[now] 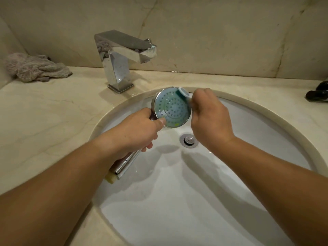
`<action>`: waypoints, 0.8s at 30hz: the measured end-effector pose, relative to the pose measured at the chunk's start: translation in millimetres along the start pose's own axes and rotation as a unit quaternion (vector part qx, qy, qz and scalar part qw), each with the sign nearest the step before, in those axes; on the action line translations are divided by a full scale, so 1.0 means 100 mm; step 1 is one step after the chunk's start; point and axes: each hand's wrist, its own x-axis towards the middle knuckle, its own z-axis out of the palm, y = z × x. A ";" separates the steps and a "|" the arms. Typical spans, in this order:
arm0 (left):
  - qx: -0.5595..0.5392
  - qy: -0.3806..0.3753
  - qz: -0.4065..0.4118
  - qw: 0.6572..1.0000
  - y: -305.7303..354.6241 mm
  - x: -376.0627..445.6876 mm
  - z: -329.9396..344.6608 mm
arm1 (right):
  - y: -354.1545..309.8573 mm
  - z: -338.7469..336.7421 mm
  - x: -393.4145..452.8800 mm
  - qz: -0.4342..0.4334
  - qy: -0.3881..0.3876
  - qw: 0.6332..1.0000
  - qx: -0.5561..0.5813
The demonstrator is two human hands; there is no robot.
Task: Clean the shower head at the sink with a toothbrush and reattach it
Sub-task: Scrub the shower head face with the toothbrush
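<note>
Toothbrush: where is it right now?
In the head view, the toothbrush is in the right hand, its bristles on the upper right edge of the shower head, over the sink.

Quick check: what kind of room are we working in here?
Most likely a bathroom. A white oval sink sits in a marble-look counter with a chrome faucet behind it, and the left hand holds a shower head over the basin.

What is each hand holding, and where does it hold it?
The left hand grips the shower head by its handle, just below the round face. The right hand holds the toothbrush by its handle, brush end on the face's top edge.
</note>
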 end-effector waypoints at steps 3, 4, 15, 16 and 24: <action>0.002 -0.001 0.001 1.000 -0.02 0.00 -0.01 | -0.07 0.01 -0.08 -0.050 -0.007 0.999 -0.001; -0.003 -0.002 0.002 1.000 -0.01 0.00 0.00 | -0.07 0.01 -0.07 -0.027 -0.005 1.000 0.011; 0.001 0.009 0.002 1.000 -0.03 0.01 0.00 | -0.04 -0.01 -0.05 0.032 0.009 0.999 0.033; -0.003 0.008 0.000 1.000 -0.03 0.01 0.00 | -0.04 -0.01 -0.06 0.022 0.004 0.999 0.038; -0.004 0.010 0.002 1.000 -0.01 0.01 -0.01 | -0.03 -0.01 -0.05 0.051 0.004 0.998 0.039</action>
